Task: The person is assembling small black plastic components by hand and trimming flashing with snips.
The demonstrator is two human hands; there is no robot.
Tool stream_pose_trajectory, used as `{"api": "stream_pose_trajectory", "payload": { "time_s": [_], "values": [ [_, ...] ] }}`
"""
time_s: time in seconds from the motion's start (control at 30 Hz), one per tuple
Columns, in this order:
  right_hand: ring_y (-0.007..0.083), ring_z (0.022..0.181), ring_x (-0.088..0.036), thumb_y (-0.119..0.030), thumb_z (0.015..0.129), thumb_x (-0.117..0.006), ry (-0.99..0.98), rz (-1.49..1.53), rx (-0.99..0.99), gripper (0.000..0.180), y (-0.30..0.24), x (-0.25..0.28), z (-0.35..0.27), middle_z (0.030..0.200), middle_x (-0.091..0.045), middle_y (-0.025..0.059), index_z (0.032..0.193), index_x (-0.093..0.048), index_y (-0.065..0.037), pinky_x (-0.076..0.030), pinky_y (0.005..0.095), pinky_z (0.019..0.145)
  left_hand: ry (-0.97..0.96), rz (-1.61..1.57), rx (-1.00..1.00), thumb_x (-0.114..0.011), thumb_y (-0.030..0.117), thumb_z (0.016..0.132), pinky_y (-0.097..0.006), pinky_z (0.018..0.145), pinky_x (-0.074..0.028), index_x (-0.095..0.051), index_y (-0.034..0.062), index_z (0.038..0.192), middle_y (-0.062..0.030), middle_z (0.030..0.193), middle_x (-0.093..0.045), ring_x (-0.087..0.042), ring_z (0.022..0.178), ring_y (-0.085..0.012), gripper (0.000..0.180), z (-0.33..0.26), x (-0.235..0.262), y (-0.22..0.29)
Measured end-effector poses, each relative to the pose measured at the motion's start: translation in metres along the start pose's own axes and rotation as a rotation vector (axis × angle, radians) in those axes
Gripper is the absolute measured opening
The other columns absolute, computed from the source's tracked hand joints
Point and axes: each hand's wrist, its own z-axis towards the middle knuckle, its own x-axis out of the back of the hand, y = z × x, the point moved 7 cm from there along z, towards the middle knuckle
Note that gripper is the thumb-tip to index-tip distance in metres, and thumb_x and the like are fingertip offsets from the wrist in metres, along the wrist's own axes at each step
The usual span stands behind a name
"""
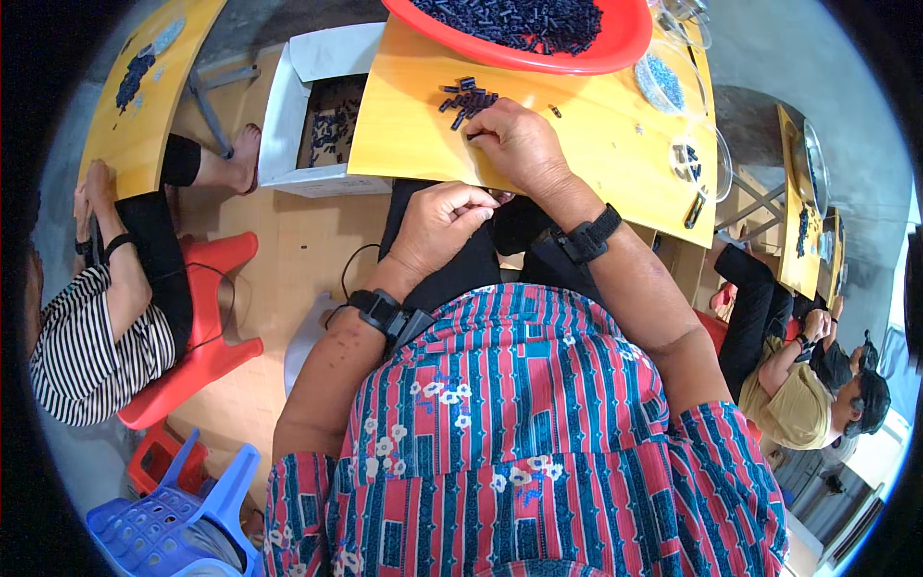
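My right hand (519,144) is over the near edge of the yellow table (596,130), its thumb and forefinger pinched on a small dark cylindrical piece that shows only in part. Just beyond those fingers lies a loose pile of small dark cylindrical pieces (465,100). My left hand (440,223) is closed above my lap, in front of the table edge, with thumb and forefinger pressed together. What it holds, if anything, is too small to make out.
A red basin (630,48) full of dark pieces stands at the far edge. On the right are a clear tub of light blue bits (661,82) and a clear dish (707,159). An open white box (274,144) adjoins the table's left side. People sit at tables on both sides.
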Motion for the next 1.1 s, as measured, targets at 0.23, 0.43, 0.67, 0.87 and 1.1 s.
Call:
{"api": "stream_pose_trajectory", "payload": {
  "time_s": [0.23,0.43,0.67,0.87,1.1],
  "values": [
    [0.0305,0.085,-0.061,-0.01,0.08,-0.06,-0.097,-0.135,0.098,0.015,-0.005,-0.004,-0.021,0.089,-0.059,0.0103,0.095,-0.062,-0.008,-0.051,0.0371,0.072,0.003,0.054,-0.04,-0.065,0.005,0.084,-0.021,0.058,-0.047,-0.069,0.002,0.091,-0.0028,0.078,-0.064,-0.057,0.063,-0.0059,0.008,0.001,0.004,-0.007],
    [0.0192,0.08,-0.061,-0.003,0.086,-0.057,-0.017,0.296,0.142,0.011,-0.003,0.013,-0.04,0.088,-0.057,0.0073,0.097,-0.057,-0.004,-0.052,0.03,0.073,0.019,0.037,0.003,-0.065,0.006,0.082,-0.025,0.063,-0.049,-0.068,0.0005,0.089,-0.0095,0.078,-0.066,-0.061,0.065,-0.0138,0.01,0.0,0.009,-0.011],
    [0.0103,0.076,-0.058,-0.003,0.091,-0.055,-0.097,1.023,-0.193,0.007,0.005,0.013,-0.058,0.09,-0.056,0.0019,0.099,-0.055,-0.001,-0.05,0.0258,0.075,0.018,0.053,-0.004,-0.063,0.003,0.085,-0.02,0.057,-0.046,-0.068,0.0018,0.093,-0.0008,0.079,-0.064,-0.055,0.062,-0.005,0.01,0.0,0.012,-0.017],
    [0.0106,0.075,-0.059,-0.006,0.09,-0.058,-0.056,1.189,-0.187,0.01,0.001,0.024,-0.066,0.087,-0.058,0.0021,0.098,-0.056,-0.001,-0.049,0.0243,0.072,0.03,0.074,0.028,-0.063,0.003,0.085,-0.02,0.057,-0.046,-0.068,0.0018,0.093,-0.0007,0.078,-0.064,-0.055,0.063,-0.0052,0.01,-0.001,0.012,-0.02],
    [0.0099,0.077,-0.058,-0.009,0.091,-0.058,-0.071,1.335,-0.181,0.017,-0.002,0.025,-0.07,0.089,-0.059,0.0022,0.106,-0.057,-0.002,-0.05,0.0243,0.076,0.005,0.014,0.037,-0.064,0.005,0.086,-0.02,0.059,-0.046,-0.069,0.0024,0.095,0.0008,0.08,-0.064,-0.055,0.065,-0.0045,0.01,0.002,0.012,-0.013]
  ]
}}
